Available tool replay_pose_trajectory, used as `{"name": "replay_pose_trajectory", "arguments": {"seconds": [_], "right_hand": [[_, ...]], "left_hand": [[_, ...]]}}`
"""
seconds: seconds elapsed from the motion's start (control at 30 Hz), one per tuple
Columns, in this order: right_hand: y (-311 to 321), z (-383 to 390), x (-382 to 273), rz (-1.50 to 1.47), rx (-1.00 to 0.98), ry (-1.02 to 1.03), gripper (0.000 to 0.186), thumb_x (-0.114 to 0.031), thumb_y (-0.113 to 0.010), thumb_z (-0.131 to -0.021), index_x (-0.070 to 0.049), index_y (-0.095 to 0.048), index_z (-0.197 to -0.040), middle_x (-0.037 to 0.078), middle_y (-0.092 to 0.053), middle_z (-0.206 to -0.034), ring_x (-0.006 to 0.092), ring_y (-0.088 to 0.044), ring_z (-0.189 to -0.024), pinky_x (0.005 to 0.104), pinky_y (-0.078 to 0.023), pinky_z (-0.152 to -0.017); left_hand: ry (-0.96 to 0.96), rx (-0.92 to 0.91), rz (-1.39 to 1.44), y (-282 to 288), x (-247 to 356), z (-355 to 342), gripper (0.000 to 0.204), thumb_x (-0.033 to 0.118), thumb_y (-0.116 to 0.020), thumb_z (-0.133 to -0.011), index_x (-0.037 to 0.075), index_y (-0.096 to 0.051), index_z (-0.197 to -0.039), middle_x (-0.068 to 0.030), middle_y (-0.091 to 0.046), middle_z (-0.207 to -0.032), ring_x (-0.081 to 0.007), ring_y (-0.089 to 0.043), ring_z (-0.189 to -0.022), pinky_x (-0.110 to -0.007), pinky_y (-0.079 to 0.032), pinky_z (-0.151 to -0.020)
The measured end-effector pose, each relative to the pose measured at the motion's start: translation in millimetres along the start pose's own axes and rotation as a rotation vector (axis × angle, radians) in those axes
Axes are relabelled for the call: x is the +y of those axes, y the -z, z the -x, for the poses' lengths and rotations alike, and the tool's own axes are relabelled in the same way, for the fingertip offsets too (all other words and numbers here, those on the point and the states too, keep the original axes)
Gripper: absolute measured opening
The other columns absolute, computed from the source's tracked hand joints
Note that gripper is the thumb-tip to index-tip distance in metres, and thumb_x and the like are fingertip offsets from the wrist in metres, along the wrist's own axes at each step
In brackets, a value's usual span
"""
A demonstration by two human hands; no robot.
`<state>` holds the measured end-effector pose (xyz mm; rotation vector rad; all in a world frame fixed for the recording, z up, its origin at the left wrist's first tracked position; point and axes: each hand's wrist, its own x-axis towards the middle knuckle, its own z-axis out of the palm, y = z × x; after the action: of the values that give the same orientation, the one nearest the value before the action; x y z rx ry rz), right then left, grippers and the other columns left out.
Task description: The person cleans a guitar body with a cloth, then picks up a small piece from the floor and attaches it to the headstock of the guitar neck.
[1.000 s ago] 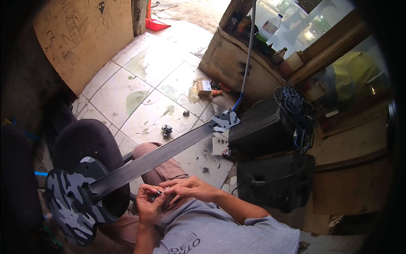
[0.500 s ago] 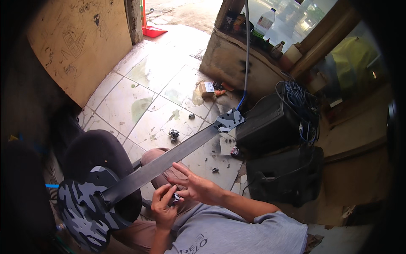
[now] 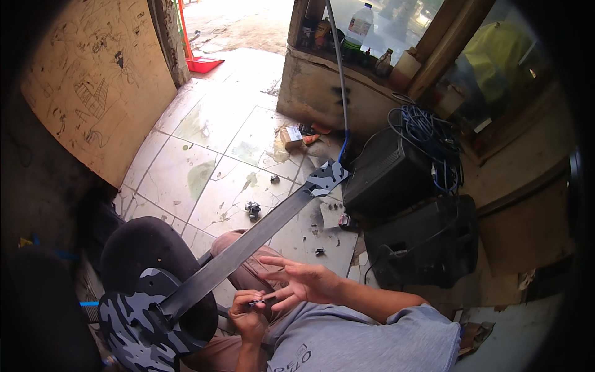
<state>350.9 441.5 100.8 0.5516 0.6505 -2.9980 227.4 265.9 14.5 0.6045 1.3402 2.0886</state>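
My left hand (image 3: 246, 316) pinches a small dark-and-metal piece (image 3: 256, 302), too small to identify, above my lap. Beside it, my right hand (image 3: 308, 282) has its fingers spread, the lower ones close to that piece; whether they touch it I cannot tell. An unstrung grey camouflage guitar body (image 3: 133, 328) rests on a dark padded seat (image 3: 136, 242) to my left. Its plain neck (image 3: 232, 251) slants across my knee, with the camouflage headstock (image 3: 325, 180) beside a black box (image 3: 384, 180).
Small metal parts (image 3: 252, 209) and a cardboard box (image 3: 291, 137) lie on the tiled floor (image 3: 180, 161). A black case (image 3: 421, 242) and coiled cables (image 3: 418, 121) are at right. A drawn-on board (image 3: 96, 80), a red dustpan (image 3: 202, 64) and bottles (image 3: 359, 25) are farther back.
My right hand has opened from its grip at the piece, fingers spreading beside my left hand, which keeps its pinch. The view has shifted, so the guitar appears farther right and lower.
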Motion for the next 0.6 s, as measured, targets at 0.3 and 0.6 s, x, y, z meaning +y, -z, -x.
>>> {"name": "replay_pose_trajectory", "arguments": {"seconds": [0.3,0.6], "right_hand": [[6.8,-17.0,14.5,1.473,-0.033,0.682,0.052,-0.011,-0.072,-0.095,-0.015,-0.06,-0.145,0.014,-0.062,-0.145,0.0303,-0.069,-0.118,0.0386,-0.059,-0.094],[52.1,-1.1,-11.3,1.541,0.356,0.578,0.019,-0.007,-0.073,-0.092,-0.006,-0.076,-0.111,0.01,-0.077,-0.1,0.025,-0.075,-0.092,0.0331,-0.059,-0.082]], "left_hand": [[0.344,-0.067,-0.075,4.6,16.2,-7.8,0.044,-0.005,-0.079,-0.087,-0.006,-0.068,-0.129,-0.0079,-0.073,-0.101,-0.0136,-0.07,-0.093,-0.022,-0.055,-0.082],[0.654,-0.252,0.166,-7.4,24.1,-11.3,0.081,-0.011,-0.062,-0.088,-0.005,-0.025,-0.161,-0.0311,-0.062,-0.137,-0.0347,-0.066,-0.124,-0.036,-0.051,-0.105]]}}
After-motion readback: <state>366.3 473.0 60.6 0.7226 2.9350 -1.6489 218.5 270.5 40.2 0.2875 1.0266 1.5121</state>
